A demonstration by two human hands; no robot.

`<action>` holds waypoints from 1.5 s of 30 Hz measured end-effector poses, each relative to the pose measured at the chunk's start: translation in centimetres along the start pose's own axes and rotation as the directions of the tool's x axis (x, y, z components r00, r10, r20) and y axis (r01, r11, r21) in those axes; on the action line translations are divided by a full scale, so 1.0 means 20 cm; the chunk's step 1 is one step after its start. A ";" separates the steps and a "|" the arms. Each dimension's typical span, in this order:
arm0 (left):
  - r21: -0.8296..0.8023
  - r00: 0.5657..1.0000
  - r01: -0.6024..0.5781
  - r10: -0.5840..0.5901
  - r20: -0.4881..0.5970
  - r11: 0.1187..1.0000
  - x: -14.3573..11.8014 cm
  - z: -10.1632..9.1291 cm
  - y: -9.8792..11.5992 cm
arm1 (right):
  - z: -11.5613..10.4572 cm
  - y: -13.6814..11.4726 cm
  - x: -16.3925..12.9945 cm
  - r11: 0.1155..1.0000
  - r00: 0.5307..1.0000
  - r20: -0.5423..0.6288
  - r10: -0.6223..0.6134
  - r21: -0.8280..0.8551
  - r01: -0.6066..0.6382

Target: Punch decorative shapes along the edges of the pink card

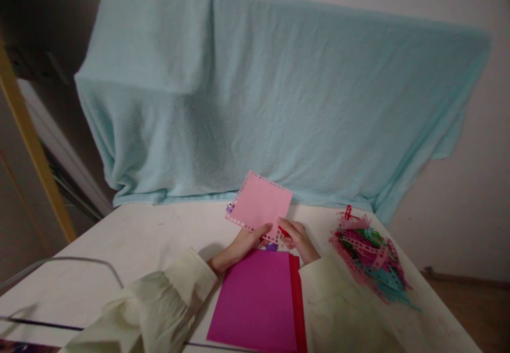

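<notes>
A square pink sheet of paper (263, 202) with small holes punched along its edges is held up, tilted, over the table. My left hand (252, 241) is closed on its lower edge, thumb on top. My right hand (295, 236) is closed at the sheet's lower right corner, around a small red tool (283, 231) mostly hidden by the fingers; its exact kind does not show. Below both hands lies a stack of magenta paper (255, 302), with red sheets (297, 302) showing along its right side. Bits of a purple patterned thing (272, 246) peek out from under the pink sheet.
A loose pile of punched paper strips (368, 257) in pink, red, green and teal lies at the table's right. A light blue cloth (279, 103) hangs behind the white table (159, 236). A grey cable (79, 260) curves over the left side.
</notes>
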State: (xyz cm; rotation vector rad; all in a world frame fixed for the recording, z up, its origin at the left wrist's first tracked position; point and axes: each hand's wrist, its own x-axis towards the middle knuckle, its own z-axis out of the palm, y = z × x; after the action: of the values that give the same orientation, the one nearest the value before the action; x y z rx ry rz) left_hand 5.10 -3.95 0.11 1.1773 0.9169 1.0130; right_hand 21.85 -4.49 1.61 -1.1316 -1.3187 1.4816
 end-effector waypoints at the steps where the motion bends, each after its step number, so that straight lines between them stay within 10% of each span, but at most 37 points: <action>1: 0.002 1.000 0.003 -0.003 0.005 1.000 0.00 0.00 0.00 | 0.00 0.00 0.00 1.000 1.000 0.013 0.012 0.017 -0.012; 45: 0.053 0.997 -0.083 0.083 -0.003 0.995 0.01 0.00 0.01 | 0.01 0.02 0.01 0.997 0.998 0.022 0.062 0.054 -0.063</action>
State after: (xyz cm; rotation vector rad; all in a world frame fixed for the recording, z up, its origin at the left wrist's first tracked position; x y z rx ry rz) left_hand 5.05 -3.79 0.38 1.2666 0.9100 1.0648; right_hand 21.64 -4.33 1.10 -1.1340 -1.2589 1.5694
